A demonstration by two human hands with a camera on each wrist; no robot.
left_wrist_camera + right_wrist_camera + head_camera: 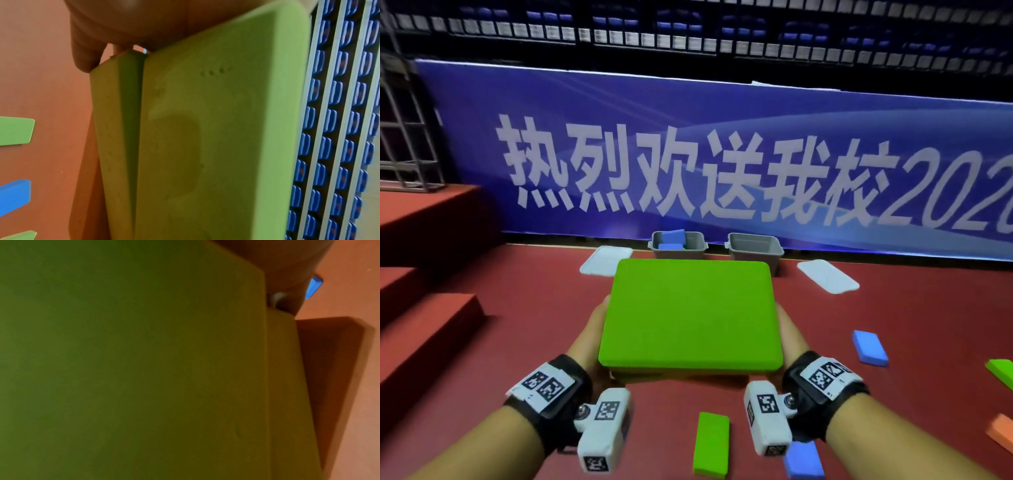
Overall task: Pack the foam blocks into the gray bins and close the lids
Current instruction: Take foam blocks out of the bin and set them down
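Observation:
I hold a large flat green foam block (pixel 690 313) on top of a thinner green block (pixel 647 374), lifted above the red floor. My left hand (pixel 593 330) grips the stack's left side and my right hand (pixel 789 330) its right side, fingers tucked underneath and mostly hidden. The left wrist view shows both slabs (pixel 222 129) with fingers (pixel 86 53) at the thinner one's edge. In the right wrist view the green blocks (pixel 123 361) fill the picture. Two gray bins stand at the back: the left bin (pixel 700 246) holds blue blocks, the right bin (pixel 755 249) looks empty.
One pale lid (pixel 606 260) lies left of the bins, another lid (pixel 827 275) to their right. Loose blocks lie on the floor: green (pixel 711 444), blue (pixel 803 460), blue (pixel 869 347), green (pixel 1001 371), orange (pixel 1001 433). Red steps (pixel 428 329) rise at left; a blue banner (pixel 722 164) backs the bins.

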